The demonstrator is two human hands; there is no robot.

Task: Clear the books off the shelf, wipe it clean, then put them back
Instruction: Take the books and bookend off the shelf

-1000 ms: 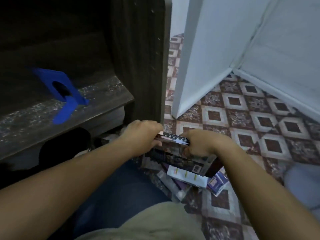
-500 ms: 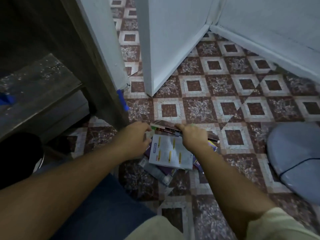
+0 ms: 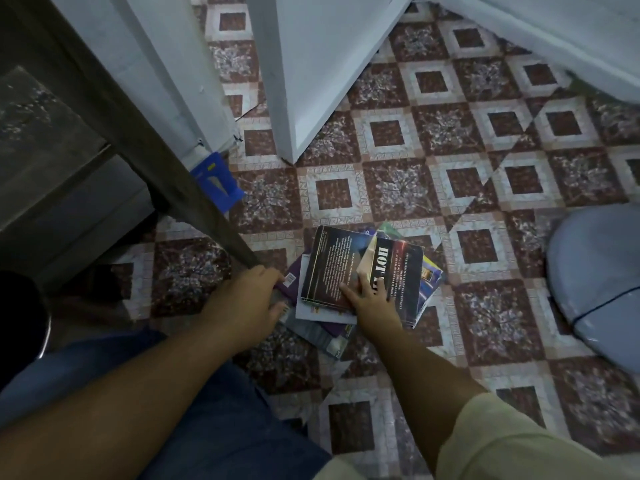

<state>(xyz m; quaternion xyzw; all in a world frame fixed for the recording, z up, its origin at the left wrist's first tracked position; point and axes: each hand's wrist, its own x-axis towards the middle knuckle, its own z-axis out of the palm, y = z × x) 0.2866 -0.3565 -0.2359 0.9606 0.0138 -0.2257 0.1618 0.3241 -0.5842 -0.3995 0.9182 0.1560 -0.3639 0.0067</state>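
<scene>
A loose pile of books lies on the tiled floor. On top are a dark book (image 3: pixel 330 268) with its back cover up and a book lettered "HOT" (image 3: pixel 391 261) overlapping it. My right hand (image 3: pixel 372 299) rests on these two with its fingers spread flat. My left hand (image 3: pixel 254 296) is at the pile's left edge, its fingers curled over the corner of a purple book (image 3: pixel 293 284) and its thumb below. A white booklet (image 3: pixel 313 311) and a blue book (image 3: pixel 431 280) stick out underneath. The dark wooden shelf (image 3: pixel 41 133) at the upper left holds no books in its visible part.
The shelf's side panel (image 3: pixel 145 143) runs diagonally down to my left hand. A blue bookend (image 3: pixel 216 183) lies on the floor beside it. White wall panels (image 3: pixel 311 64) stand behind. A grey-blue rounded object (image 3: pixel 595 282) sits at the right, and a black round object (image 3: pixel 17 313) at the left.
The dark book that both hands held is now lying flat on the pile. My right hand moved onto its cover and my left hand shifted to the pile's left edge. The view tilted further down.
</scene>
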